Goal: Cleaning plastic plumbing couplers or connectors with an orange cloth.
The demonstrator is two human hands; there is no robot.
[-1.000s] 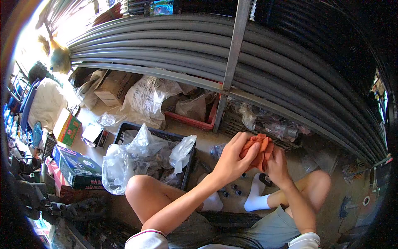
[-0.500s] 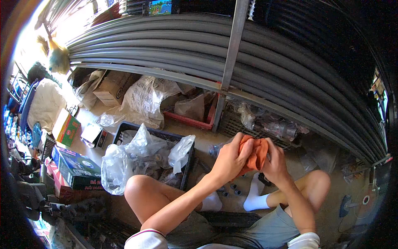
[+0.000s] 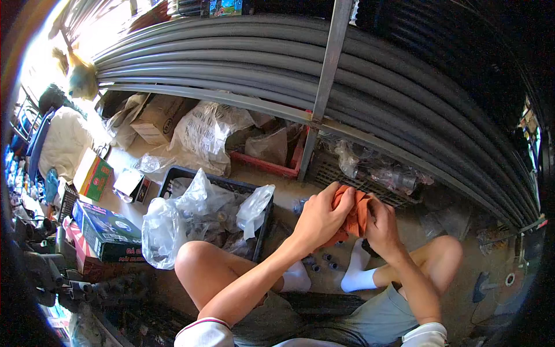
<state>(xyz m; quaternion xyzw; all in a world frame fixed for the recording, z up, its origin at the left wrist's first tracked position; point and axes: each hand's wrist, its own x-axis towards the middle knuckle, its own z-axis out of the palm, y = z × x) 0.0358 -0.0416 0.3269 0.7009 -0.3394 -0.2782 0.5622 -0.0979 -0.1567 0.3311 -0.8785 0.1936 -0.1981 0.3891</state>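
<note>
An orange cloth is hanging bunched between the two hands, above the floor. The left hand is wrapping its grip around the cloth's left side, thumb on top; the right hand is closing its grip on the right edge. Below, small dark pieces are lying near the white socks. To the left, a black crate is holding clear plastic bags. Beyond, a red crate is sitting under a metal rack that is bearing long grey pipes.
</note>
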